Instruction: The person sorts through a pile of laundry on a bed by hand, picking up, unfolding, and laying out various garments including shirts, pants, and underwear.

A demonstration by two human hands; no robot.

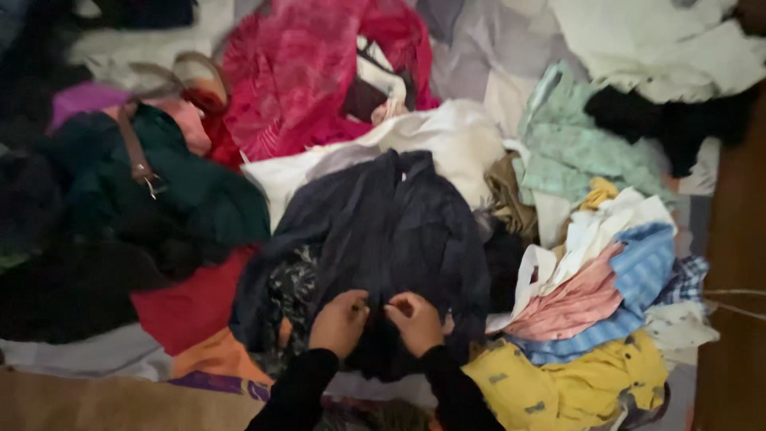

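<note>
Both hands low in centre of view, black sleeves to the wrists. Left hand [339, 321] and right hand [412, 322] lay close together, fingers curled, each pinching a fold of the dark navy garment [383, 231]. That garment was spread over the middle of the heap, its lower edge under the hands, its upper part lying against a white cloth [447, 136].

Around it: dark green garment [191, 191] to the left with a brown strap [136, 152] across it; red cloth [187, 307] just beside the navy piece at lower left; pink sheer fabric [295, 72] above. To the right, a mint green garment [574, 152], a blue striped cloth [642, 267] touching a pink striped one [570, 303], and a yellow garment [566, 387] near the right forearm
</note>
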